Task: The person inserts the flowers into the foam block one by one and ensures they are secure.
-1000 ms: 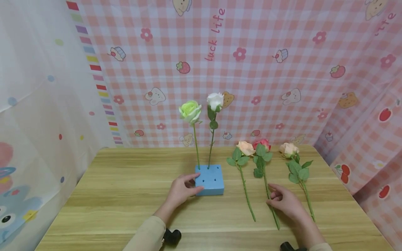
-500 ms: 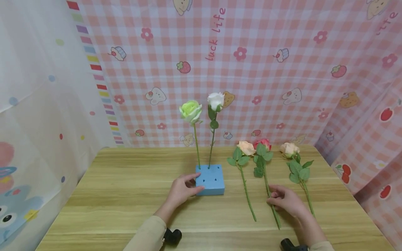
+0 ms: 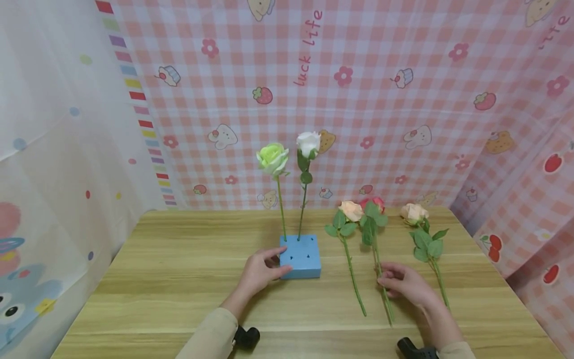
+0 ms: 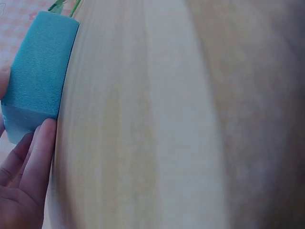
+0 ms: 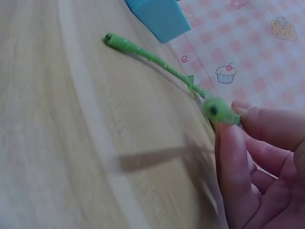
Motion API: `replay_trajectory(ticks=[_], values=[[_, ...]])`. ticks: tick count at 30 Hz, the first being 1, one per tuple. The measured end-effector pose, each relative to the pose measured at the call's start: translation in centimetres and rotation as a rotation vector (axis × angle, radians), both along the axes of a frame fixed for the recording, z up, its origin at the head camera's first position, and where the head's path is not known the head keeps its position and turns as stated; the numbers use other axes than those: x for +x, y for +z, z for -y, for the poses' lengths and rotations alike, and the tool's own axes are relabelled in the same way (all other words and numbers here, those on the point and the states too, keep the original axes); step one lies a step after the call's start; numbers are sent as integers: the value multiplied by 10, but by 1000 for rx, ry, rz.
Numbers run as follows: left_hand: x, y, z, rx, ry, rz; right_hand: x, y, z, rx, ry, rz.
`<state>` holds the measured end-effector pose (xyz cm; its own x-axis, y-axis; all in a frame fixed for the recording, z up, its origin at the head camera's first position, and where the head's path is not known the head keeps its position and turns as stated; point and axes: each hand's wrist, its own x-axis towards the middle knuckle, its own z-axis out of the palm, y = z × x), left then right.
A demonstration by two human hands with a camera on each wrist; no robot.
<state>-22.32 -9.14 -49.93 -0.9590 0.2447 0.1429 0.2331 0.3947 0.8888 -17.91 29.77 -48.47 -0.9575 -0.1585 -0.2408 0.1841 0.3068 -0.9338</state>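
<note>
The red rose (image 3: pixel 370 227), at the right, is pinched by the right hand (image 3: pixel 405 284). A peach rose (image 3: pixel 351 211) lies between it and the block (image 3: pixel 299 250), a pale rose (image 3: pixel 422 239) to its right. The left hand (image 3: pixel 259 271) grips the block; a green rose (image 3: pixel 273 159) and white rose (image 3: pixel 308 144) stand in its far side.

I count one green rose (image 3: pixel 272 158), one white rose (image 3: pixel 308 144), one pink rose (image 3: pixel 370 222), one peach rose (image 3: pixel 352 211) and one paler peach rose (image 3: pixel 414 213): five in all. I have one blue block (image 3: pixel 300 264) with five visible holes (image 3: pixel 308 256), two holding stems (image 3: pixel 281 209); one left hand (image 3: pixel 260 271), one right hand (image 3: pixel 405 285).
</note>
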Motion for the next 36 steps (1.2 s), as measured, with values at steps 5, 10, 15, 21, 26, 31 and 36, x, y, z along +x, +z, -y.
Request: replay_trajectory(ticks=[5,10,15,21,26,31,36], values=[[0,0,0,0,-1,1,-2,5,5,-22,-7,-16],[0,0,0,0,0,-1,-4,9,12,-60,-17,-39],[0,1,0,3,-2,-1,-6,14,18,-82,-23,-65],[-1,1,0,10,-6,3,-11,22,27,-96,-51,-91],[-1,1,0,8,-5,7,-16,27,35,-94,-66,-119],[0,1,0,-1,1,6,-22,31,43,-82,-68,-162],[1,1,0,-8,2,7,-26,32,51,-71,-63,-217]])
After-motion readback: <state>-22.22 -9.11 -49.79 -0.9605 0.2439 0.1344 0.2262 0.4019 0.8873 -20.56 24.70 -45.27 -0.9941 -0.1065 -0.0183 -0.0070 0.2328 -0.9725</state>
